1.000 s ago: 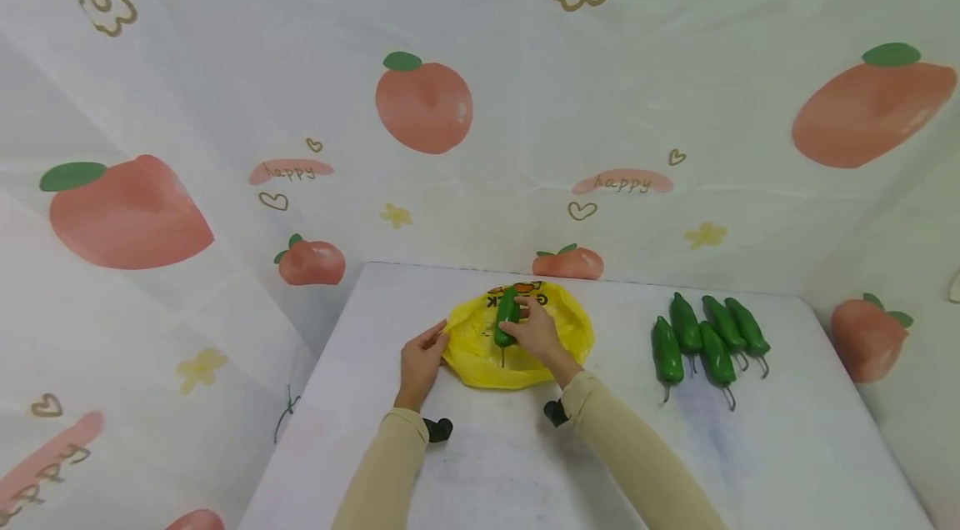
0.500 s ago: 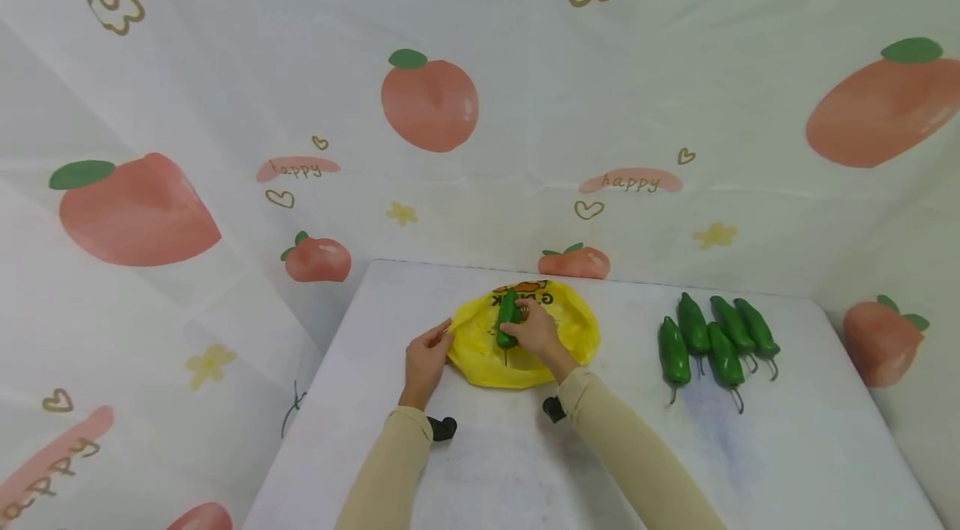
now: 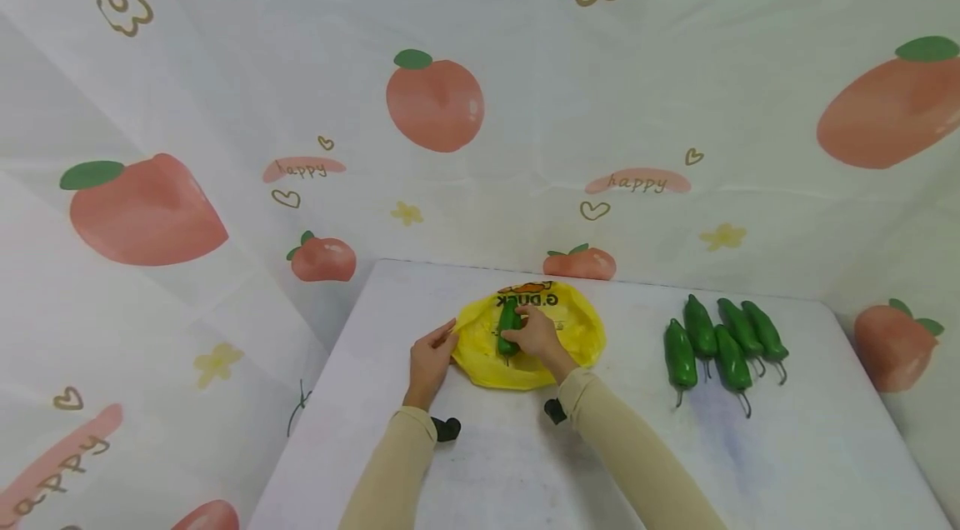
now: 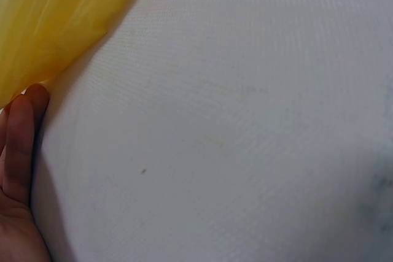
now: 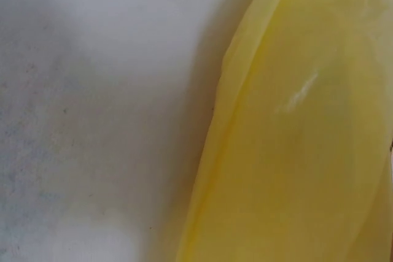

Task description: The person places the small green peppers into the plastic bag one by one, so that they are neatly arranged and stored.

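A yellow plastic bag with dark lettering lies spread with its mouth up on the white table. My left hand pinches the bag's left rim; in the left wrist view its fingers meet the edge of the yellow plastic. Between the thumb and fingers of my right hand is a green chili pepper, stem toward me, inside the bag's mouth. Only the bag's side fills the right wrist view, which hides the pepper and nearly all of that hand.
Several more green chili peppers lie grouped on the right of the table, stems toward me. Black wrist-worn pieces show beside both sleeves. A white cloth backdrop with peach prints rises behind the table.
My right hand has lowered the chili pepper slightly in the bag, and more of the printed lettering shows. The left hand keeps its hold on the rim. The head view has shifted slightly left.
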A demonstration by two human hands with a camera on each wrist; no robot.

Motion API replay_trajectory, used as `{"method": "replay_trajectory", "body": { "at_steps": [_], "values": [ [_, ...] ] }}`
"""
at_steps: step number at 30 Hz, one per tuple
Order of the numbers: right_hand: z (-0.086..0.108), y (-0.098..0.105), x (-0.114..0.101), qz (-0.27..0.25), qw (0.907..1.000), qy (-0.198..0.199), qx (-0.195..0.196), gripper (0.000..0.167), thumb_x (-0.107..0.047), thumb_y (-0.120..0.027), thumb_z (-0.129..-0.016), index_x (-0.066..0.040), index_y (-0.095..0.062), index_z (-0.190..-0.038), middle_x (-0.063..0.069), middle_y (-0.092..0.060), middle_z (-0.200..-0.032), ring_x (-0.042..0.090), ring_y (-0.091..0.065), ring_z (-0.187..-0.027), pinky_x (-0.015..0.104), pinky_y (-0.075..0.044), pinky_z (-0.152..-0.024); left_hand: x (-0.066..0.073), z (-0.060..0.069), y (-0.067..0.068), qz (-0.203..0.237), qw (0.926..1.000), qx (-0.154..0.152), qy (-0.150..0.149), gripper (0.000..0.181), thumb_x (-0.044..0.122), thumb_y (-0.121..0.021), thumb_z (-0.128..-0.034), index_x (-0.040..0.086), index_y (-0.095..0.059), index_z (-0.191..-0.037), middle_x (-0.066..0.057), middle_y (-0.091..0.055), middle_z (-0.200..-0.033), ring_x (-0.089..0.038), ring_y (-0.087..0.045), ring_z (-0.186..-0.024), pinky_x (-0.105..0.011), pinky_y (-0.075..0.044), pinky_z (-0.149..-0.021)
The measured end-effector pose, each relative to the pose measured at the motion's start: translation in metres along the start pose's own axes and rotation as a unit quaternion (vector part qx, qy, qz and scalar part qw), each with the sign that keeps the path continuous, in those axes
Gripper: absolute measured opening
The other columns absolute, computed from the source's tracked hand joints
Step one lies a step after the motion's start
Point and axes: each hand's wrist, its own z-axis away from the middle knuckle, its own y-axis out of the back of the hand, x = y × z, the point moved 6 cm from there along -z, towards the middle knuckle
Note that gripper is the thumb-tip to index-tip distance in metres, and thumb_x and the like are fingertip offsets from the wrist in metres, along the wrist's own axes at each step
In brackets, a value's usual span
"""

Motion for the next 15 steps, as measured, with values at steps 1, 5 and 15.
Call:
{"method": "replay_trajectory", "body": {
  "at_steps": [1, 5, 15],
  "values": [
    [-0.0008, -0.0007, 0.0, 0.004, 1.0, -0.001, -0.001, 0.057, -0.02, -0.076, -0.093, -0.005, -0.054, -0.142, 0.022, -0.062, -0.131, 0.029, -0.063, -0.108, 0.04, -0.058, -0.092, 0.0002, -0.0002, 0.0002, 0.001, 1.0, 0.0, -0.002, 0.031, 0.029, -0.071, -0.0955, 0.031, -0.074, -0.126, -0.004, -0.077, -0.117, -0.013, -0.066, -0.083, -0.021, -0.056, -0.067],
    [-0.0031, -0.0019, -0.0015, 0.016, 0.9999, 0.003, 0.0, 0.056, -0.02, -0.076, -0.093, -0.004, -0.054, -0.141, 0.022, -0.063, -0.129, 0.03, -0.063, -0.108, 0.042, -0.058, -0.093, 0.0016, -0.0006, 0.0005, -0.001, 1.0, 0.001, -0.007, 0.031, 0.03, -0.071, -0.0956, 0.03, -0.073, -0.127, -0.004, -0.077, -0.118, -0.012, -0.066, -0.083, -0.02, -0.056, -0.067],
    [-0.0027, -0.0038, -0.0025, 0.046, 0.9987, 0.016, -0.013, 0.06, -0.021, -0.075, -0.093, -0.001, -0.053, -0.145, 0.022, -0.064, -0.13, 0.032, -0.064, -0.112, 0.043, -0.057, -0.095, -0.0011, -0.0013, 0.0002, -0.013, 0.9999, 0.005, -0.008, 0.031, 0.032, -0.071, -0.0956, 0.032, -0.074, -0.126, -0.003, -0.077, -0.117, -0.011, -0.066, -0.082, -0.02, -0.056, -0.067]
  ]
}}
